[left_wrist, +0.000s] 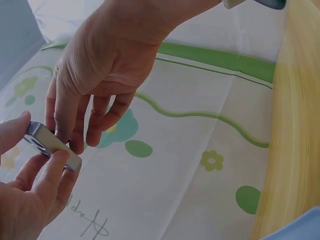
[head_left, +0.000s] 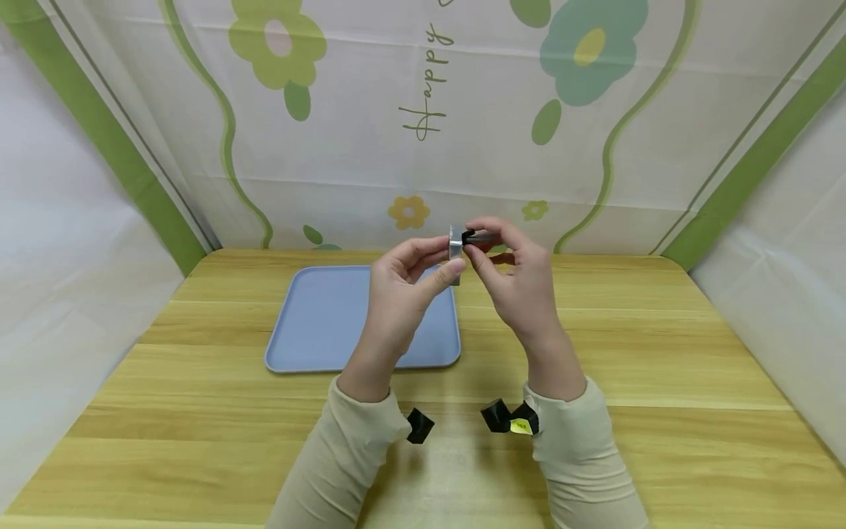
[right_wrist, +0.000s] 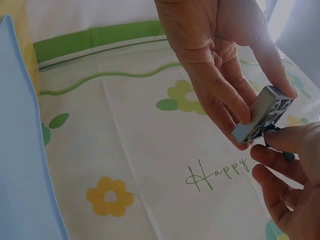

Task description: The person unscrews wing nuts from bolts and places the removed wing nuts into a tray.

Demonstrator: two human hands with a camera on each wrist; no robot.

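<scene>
Bright and even in the head view, with soft shadows and pale sheen on the tabletop (head_left: 661, 345). Dim in both wrist views, with white glare at the right one's top.

The tray (head_left: 317, 323) lies on the table (head_left: 661, 353), before the backdrop (head_left: 357, 132). In the head view, the left hand (head_left: 405, 290) overlaps the tray's right part, the block (head_left: 456, 246) its far right corner; the fitting (head_left: 468, 237) and right hand (head_left: 521, 283) are right of it.
</scene>
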